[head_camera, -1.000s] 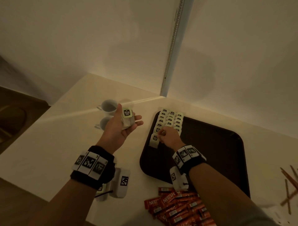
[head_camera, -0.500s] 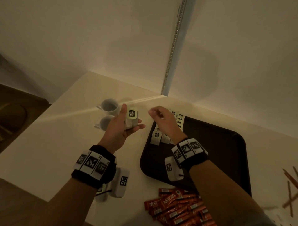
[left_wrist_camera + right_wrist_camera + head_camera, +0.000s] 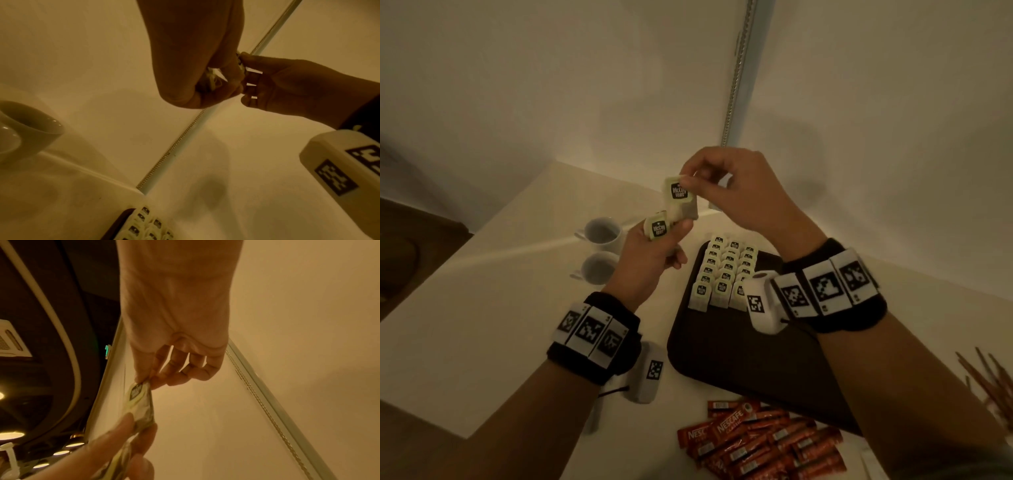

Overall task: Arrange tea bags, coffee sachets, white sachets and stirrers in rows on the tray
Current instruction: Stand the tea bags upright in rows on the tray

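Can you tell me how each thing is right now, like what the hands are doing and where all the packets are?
Right hand: pinches top tea bag, lifting it.
Left hand: grips remaining tea bags.
Tea bags on tray: three overlapping rows, far left corner.
Tray: flat on counter, mostly bare.
Coffee sachets: loose pile off tray.
Stirrers: scattered off tray.
Two cups: upright, look empty.

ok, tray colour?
Dark brown to black tray, plain, no pattern. Head view shows it best.
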Motion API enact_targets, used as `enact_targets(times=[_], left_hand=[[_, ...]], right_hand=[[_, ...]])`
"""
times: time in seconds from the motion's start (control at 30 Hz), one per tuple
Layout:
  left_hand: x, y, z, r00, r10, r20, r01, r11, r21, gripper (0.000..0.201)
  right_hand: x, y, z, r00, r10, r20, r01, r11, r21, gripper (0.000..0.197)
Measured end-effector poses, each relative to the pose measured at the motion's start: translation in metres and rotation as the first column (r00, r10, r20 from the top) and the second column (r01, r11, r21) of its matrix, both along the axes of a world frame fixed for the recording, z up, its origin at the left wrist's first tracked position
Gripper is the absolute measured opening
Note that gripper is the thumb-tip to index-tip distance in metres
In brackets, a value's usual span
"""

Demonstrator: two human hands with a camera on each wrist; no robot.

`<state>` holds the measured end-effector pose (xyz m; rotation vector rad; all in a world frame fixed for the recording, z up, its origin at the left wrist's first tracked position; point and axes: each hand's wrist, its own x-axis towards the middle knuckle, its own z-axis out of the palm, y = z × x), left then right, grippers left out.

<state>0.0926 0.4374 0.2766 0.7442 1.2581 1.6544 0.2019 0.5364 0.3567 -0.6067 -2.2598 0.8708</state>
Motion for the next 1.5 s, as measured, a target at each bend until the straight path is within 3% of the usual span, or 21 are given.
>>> enact_targets(times=[0.1,0.3,0.4,0.63,0.73,1.0,1.5], left_hand=[[0.008,0.003,0.008,0.998,0.006,0.057,-0.009,0.998,0.055,0.026],[0.020,0.002,0.018,0.984,-0.048,0.171,0.033,0.995,0.091,0.005],[0.024,-0.001,0.022,0.972,-0.075,0.223,0.052,0.993,0.108,0.010],[0.026,-0.007,0.026,0.978,-0.096,0.183,0.077,0.991,0.111,0.017],[0.026,-0.009,0.027,0.979,-0.097,0.180,0.076,0.990,0.118,0.017],[0.029,-0.009,0.029,0.954,-0.093,0.286,0.057,0.990,0.132,0.013],[0.030,-0.008,0.022,0.969,-0.055,0.242,0.026,0.992,0.120,0.009]], right_hand=[[0.002,-0.004,0.017,1.000,0.002,0.024,-0.003,1.000,0.028,0.003],[0.003,-0.011,0.034,0.999,0.005,0.054,-0.009,0.997,0.072,0.003],[0.003,-0.014,0.038,0.999,-0.009,0.054,0.005,0.997,0.080,0.005],[0.005,-0.019,0.039,0.988,0.000,0.154,-0.007,0.999,0.049,0.018],[0.007,-0.019,0.037,0.992,-0.028,0.121,0.018,0.997,0.077,0.022],[0.011,-0.016,0.038,0.992,-0.061,0.111,0.050,0.993,0.103,0.016],[0.011,-0.021,0.037,0.999,-0.017,0.043,0.018,1.000,-0.019,0.012]])
